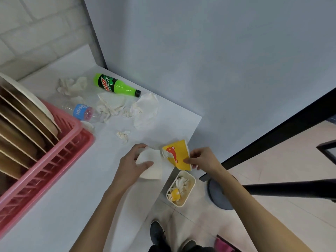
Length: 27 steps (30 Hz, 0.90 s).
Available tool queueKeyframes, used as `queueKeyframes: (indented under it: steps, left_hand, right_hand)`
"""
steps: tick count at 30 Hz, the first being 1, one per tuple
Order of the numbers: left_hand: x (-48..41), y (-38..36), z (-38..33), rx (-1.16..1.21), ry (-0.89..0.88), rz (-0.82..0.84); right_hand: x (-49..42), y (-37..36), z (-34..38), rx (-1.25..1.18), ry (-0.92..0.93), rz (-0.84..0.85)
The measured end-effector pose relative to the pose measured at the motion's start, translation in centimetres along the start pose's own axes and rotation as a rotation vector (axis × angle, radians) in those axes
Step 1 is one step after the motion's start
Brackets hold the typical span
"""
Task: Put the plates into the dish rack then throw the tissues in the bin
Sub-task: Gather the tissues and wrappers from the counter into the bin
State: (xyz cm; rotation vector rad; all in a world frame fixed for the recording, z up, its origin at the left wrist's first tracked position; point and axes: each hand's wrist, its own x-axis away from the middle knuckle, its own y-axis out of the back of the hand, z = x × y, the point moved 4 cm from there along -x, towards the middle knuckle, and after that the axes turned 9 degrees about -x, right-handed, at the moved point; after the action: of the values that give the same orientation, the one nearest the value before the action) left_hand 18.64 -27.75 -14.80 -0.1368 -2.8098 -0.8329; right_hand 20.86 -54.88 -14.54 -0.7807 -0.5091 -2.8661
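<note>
Several brown and white plates point(27, 113) stand upright in the pink dish rack point(54, 160) at the left. Crumpled white tissues point(112, 106) lie scattered across the white table point(63, 206), with a small one point(123, 135) nearer me. My left hand point(131, 164) is closed on a white tissue point(152, 166) at the table's right edge. My right hand point(201, 159) pinches a yellow paper cup point(179, 153) that lies tilted beside that tissue. On the floor below stands a small cream bin point(190, 180) with tissues and a yellow scrap inside.
A green soda bottle point(114, 85) lies at the back of the table and a clear water bottle point(83, 111) lies beside the rack. A dark round stool base point(216, 195) and black bars stand at the right. My shoes point(158, 233) are on the tiled floor.
</note>
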Motion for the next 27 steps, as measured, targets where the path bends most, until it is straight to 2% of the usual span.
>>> queueKeyframes:
  steps: [4,10,16,25,27]
  left_hand:
    - [1.3,-2.8,-1.3,0.001,-0.005,0.02]
    - [4.5,-7.8,-2.6,0.014,-0.006,0.053]
    - [9.0,-13.2,-1.9,-0.171,-0.018,0.208]
    - [13.5,-19.8,5.3,-0.23,0.22,0.318]
    - [13.1,-21.0,6.9,-0.246,0.247,0.337]
  right_hand:
    - [3.0,2.0,-2.7,-0.065,0.002,0.053]
    - [7.2,5.1,-7.6,-0.053,0.012,-0.03]
    - [10.4,6.9,-14.1,0.054,-0.052,-0.087]
    - [14.3,4.5,-24.7,0.092,-0.255,-0.107]
    - [14.5,3.7,-26.6,0.033,-0.299,-0.124]
